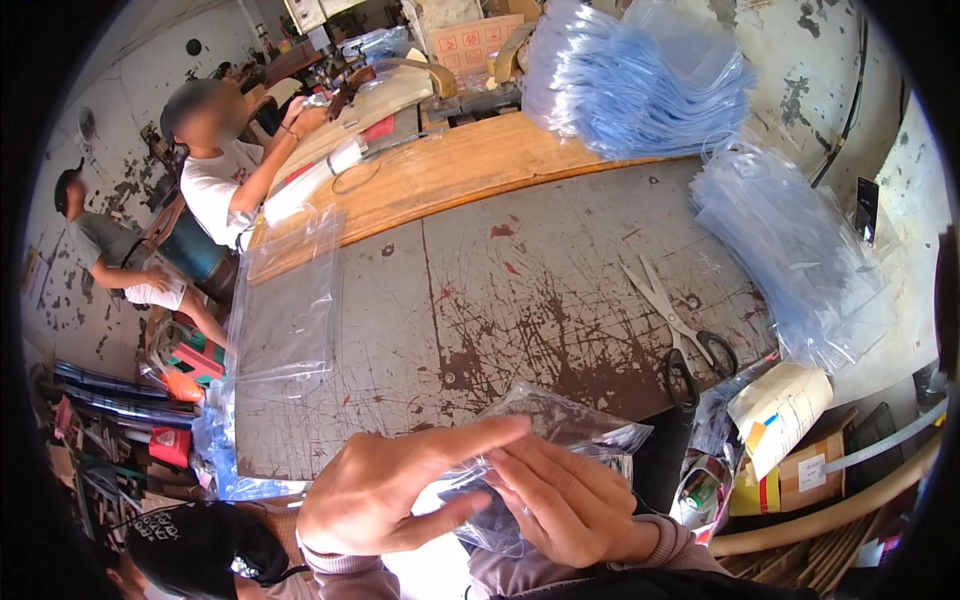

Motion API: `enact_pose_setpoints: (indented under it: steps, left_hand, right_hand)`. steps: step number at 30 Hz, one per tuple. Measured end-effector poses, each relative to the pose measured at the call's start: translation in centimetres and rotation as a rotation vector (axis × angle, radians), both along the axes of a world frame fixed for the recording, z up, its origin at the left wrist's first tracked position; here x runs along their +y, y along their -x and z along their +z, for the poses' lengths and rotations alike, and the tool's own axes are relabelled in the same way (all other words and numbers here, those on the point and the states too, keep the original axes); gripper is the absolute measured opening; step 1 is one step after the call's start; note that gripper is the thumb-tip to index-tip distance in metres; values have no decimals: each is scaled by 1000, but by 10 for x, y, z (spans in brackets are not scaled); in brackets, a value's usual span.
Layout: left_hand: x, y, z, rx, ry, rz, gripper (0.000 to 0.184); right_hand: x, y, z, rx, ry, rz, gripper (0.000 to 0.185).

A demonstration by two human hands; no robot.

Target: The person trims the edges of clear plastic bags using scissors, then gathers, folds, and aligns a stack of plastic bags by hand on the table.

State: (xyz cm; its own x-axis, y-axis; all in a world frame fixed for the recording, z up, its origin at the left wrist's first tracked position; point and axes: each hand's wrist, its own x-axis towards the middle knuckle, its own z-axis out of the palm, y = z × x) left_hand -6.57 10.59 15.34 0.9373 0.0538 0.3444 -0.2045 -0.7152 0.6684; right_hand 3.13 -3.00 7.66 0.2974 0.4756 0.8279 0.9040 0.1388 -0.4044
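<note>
A crumpled clear plastic bag (545,408) is in front of my body at the near table edge, partly hidden by my hands. My right hand (570,500) is closed on the bag, its fingers pressed together and pointing left. My left hand (385,490) is beside it, with thumb and index finger apart around the right fingertips. The left index finger stretches across the top of the right fingers. The other left fingers are hidden. Scissors (672,315) with black handles lie on the table to the right, blades slightly apart and pointing away.
The scratched metal table (370,330) has flat clear plastic bags (285,310) on its left. Bluish plastic bags (640,80) are piled on a wooden board (450,170), with another stack (790,240) at right. A cardboard box (800,480) is at lower right. Several people are nearby.
</note>
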Motion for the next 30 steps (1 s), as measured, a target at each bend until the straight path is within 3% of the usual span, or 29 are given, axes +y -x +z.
enact_pose_setpoints:
  steps: [3, 6, 11, 17, 19, 27, 30]
  left_hand:
    - [7, 1, -2, 126, -136, -7, 33]
    - [0, 3, -4, 107, -96, 60, 30]
    - [-8, 6, -5, 87, -152, 97, 26]
    - [-7, 10, -1, 108, -95, 15, 21]
    - [-7, 11, -3, 97, 57, -29, 18]
    - [-7, 14, -11, -8, 122, -63, 27]
    - [-7, 9, -12, -26, 57, -16, 27]
  right_hand:
    - [0, -1, -3, -66, -5, -12, 22]
    - [0, 1, 2, 59, -38, -23, 25]
    - [-9, -7, 6, -14, -11, -14, 25]
    - [-26, -19, 8, -150, 25, 60, 28]
    - [-28, -22, 7, -162, 25, 85, 28]
    - [-25, -31, 4, 79, -55, 411, 27]
    - [-26, -36, 16, 44, 53, 344, 28]
